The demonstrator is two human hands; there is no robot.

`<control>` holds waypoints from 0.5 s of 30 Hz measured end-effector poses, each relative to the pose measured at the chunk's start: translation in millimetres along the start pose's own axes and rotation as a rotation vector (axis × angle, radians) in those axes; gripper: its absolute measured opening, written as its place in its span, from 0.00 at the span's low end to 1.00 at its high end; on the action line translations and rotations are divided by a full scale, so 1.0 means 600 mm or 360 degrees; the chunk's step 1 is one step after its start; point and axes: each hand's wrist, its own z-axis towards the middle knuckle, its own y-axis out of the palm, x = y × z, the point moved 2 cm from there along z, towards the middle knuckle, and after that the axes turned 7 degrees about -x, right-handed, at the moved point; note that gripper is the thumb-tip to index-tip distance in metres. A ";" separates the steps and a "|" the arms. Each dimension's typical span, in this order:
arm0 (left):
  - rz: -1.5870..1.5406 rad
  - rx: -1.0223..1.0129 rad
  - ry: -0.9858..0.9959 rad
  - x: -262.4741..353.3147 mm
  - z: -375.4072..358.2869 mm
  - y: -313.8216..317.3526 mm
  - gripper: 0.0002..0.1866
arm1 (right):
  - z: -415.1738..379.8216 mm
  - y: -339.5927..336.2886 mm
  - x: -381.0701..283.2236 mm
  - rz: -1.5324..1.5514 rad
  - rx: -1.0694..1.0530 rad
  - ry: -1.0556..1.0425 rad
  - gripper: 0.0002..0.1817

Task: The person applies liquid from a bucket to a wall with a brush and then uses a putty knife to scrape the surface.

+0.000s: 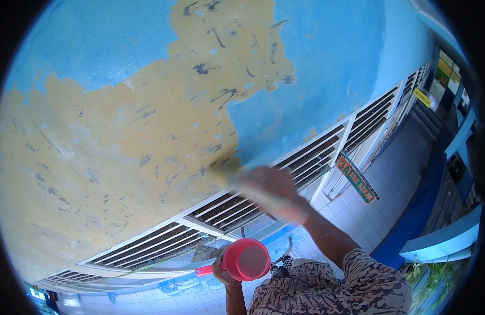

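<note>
My left hand point(220, 269) is closed round a pink plastic dipper point(248, 260) low in the view, its short handle pointing left. Something whitish fills the inside of the dipper. A flat grey piece point(204, 253) shows just behind my left fingers. Higher up, my right hand point(274, 184) is smeared by motion and grips a long, pale-handled tool that looks like a brush point(229, 178). Its dark end overlaps the wall point(148, 126), at the boundary between bare tan plaster and blue paint point(316, 68). Dark scuffs and scraped marks cover the tan area.
Louvred vents point(211, 212) with white frames run along the wall's edge. A green and orange sign point(356, 177) projects from it at right. Pale floor tiles point(394, 168), a blue ledge point(410, 226) and plants point(429, 278) lie on the right.
</note>
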 end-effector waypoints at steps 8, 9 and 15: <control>-0.0105 -0.0052 0.0048 0.010 -0.021 -0.033 0.21 | 0.032 -0.136 0.068 0.0227 0.2122 0.0322 0.11; 0.0021 0.0017 0.0047 0.014 -0.022 -0.022 0.23 | 0.023 -0.066 0.087 0.0187 0.1804 0.0239 0.11; 0.0025 0.0024 -0.0009 0.009 -0.010 -0.020 0.24 | -0.073 0.066 0.011 0.0194 0.0429 -0.0052 0.11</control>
